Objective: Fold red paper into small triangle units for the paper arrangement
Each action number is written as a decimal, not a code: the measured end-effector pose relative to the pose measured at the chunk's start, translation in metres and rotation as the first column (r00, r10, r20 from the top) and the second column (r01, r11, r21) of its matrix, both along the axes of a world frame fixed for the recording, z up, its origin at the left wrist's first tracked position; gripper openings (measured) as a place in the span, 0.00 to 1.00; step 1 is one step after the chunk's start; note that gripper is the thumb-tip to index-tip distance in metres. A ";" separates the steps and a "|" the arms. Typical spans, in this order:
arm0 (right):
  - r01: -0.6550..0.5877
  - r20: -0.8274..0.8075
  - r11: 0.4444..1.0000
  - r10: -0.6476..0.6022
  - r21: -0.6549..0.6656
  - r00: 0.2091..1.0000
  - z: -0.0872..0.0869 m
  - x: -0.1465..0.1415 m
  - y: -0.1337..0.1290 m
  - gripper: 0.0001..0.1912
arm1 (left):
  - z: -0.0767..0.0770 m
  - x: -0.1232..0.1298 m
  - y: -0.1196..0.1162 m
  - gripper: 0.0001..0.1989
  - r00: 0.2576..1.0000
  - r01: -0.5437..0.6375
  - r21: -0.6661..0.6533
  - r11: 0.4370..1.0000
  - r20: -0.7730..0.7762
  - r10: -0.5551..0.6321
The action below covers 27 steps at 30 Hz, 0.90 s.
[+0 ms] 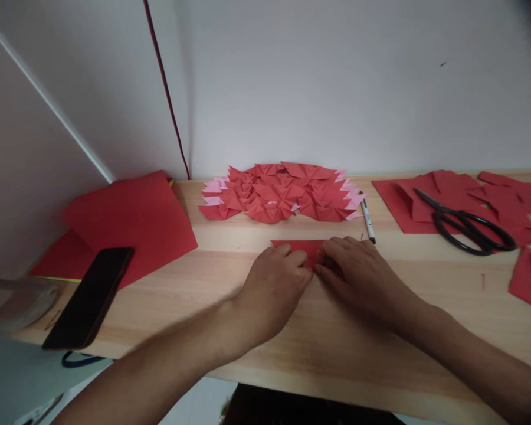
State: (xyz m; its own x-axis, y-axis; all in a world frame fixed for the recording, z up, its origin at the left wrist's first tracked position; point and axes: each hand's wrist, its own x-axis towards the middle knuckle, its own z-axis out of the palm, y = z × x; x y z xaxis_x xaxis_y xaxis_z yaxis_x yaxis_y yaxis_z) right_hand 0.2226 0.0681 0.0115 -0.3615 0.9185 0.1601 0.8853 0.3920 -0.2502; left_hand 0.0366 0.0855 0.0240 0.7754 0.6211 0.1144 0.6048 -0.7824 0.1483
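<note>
A small piece of red paper [298, 244] lies at the middle of the wooden table, largely covered by both hands. My left hand [277, 283] is closed, its curled fingers pressing on the paper's near left part. Close beside it, my right hand [358, 274] pinches the right part of the same paper, thumb and fingertips together. The fingertips of the two hands almost meet, and the paper's lower edge is hidden. Just beyond the hands sits a pile of folded red and pink paper pieces [278, 192] with pointed ends.
A marker pen [367, 218] lies right of the folded pile. Black-handled scissors [464, 227] rest on cut red paper [392, 206] at the right. At the left, a black phone [91, 295] overlaps large red sheets [133, 218]. A wall [336, 77] rises behind the table [194, 277].
</note>
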 end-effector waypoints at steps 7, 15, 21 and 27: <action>-0.087 -0.084 0.992 0.080 -0.089 0.993 0.001 0.015 -0.003 0.07 | 0.005 -0.004 0.002 0.10 0.997 0.060 0.016 0.998 -0.056 -0.059; -0.247 0.086 0.969 0.248 -0.027 0.965 0.009 0.028 -0.023 0.24 | 0.005 -0.006 0.002 0.10 0.995 0.082 0.044 0.996 -0.053 -0.079; -0.217 0.237 0.972 0.191 0.091 0.953 0.003 0.019 -0.027 0.19 | 0.002 -0.007 0.000 0.08 0.994 0.097 0.058 0.994 -0.058 -0.094; -0.249 0.258 0.963 0.215 0.107 0.942 0.006 0.019 -0.029 0.15 | 0.000 -0.012 0.000 0.07 0.988 0.128 0.063 0.990 -0.090 -0.122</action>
State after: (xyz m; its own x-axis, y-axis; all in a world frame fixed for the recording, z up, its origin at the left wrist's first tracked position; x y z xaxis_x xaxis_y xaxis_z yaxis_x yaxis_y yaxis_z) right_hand 0.2418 0.0388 0.0170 -0.6051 0.7803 0.1583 0.7929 0.6086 0.0304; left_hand 0.0242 0.0855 0.0243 0.8552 0.5117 0.0830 0.5099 -0.8592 0.0432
